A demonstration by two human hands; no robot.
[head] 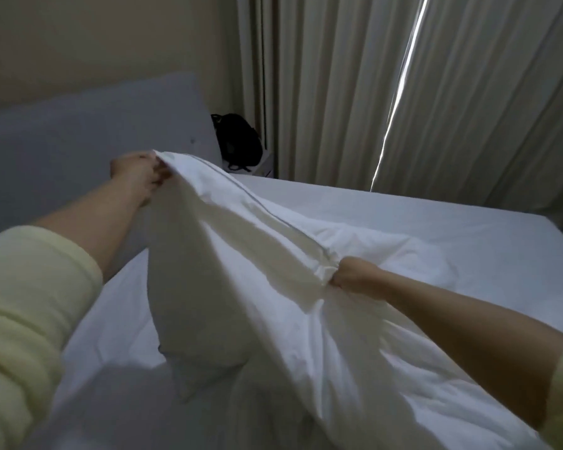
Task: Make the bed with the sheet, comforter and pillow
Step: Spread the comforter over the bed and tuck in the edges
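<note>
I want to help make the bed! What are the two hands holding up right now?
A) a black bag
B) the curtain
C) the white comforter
C: the left hand and the right hand each grip an edge of the white comforter, lifted above the bed sheet.

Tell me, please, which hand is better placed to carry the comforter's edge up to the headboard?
Probably the left hand: it grips the comforter raised right beside the headboard, while the right hand holds the edge lower, farther away.
</note>
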